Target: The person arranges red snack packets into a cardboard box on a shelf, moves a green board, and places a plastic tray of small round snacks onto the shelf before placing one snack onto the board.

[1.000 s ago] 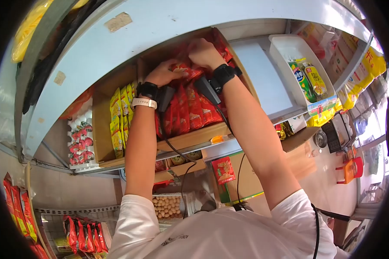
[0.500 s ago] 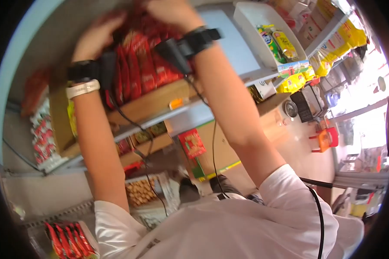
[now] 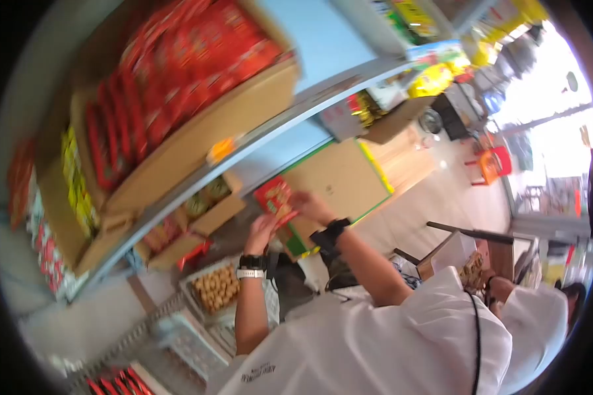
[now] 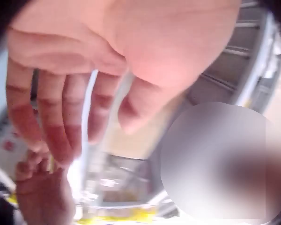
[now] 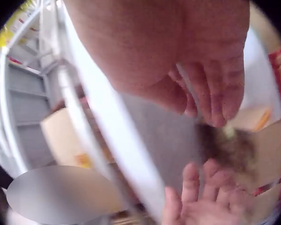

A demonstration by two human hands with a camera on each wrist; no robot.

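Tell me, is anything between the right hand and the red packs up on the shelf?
Yes: the shelf edge and the box's front wall lie between the right hand and the red packs. Nothing visible covers the packs.

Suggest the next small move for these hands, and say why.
I'd probably bring the right hand toward the red packet. In the head view, it and the left hand appear close by the packet, while both wrist views show loosely bent fingers holding nothing visible.
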